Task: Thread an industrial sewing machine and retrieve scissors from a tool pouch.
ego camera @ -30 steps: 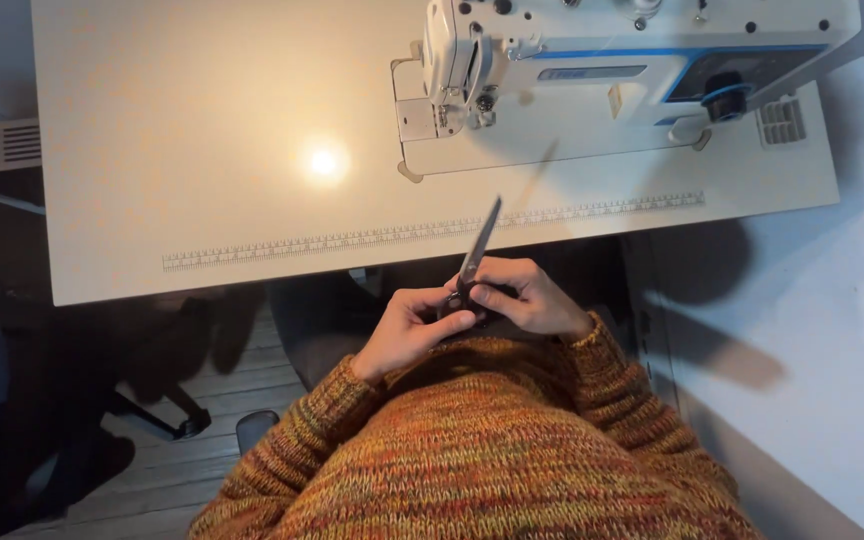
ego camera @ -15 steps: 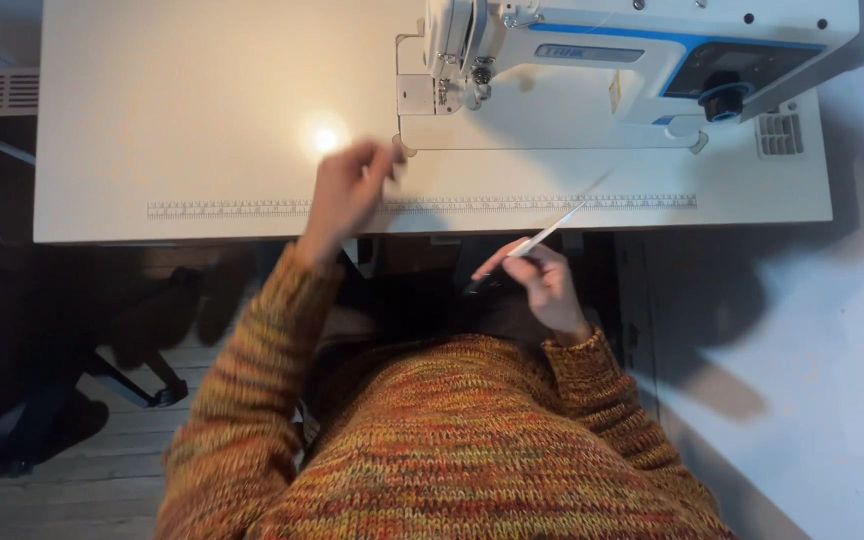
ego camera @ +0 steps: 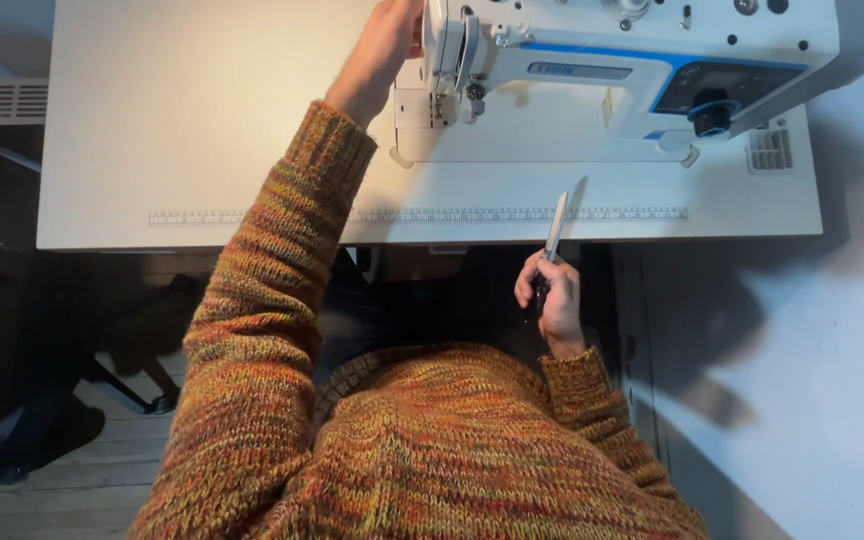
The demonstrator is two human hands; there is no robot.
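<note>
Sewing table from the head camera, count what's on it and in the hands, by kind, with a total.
Sewing machine, white with blue trim, on the table: 1
Scissors, held in the right hand: 1
Ruler strip along the table's front edge: 1
Hands: 2, the left hand at the machine's needle end
Total: 5

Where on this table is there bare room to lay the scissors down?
The widest bare patch is the white table left of the left hand and sleeve, above the printed ruler strip. A smaller strip lies in front of the sewing machine, just above the scissors in the right hand. Around the needle end it is crowded.
</note>
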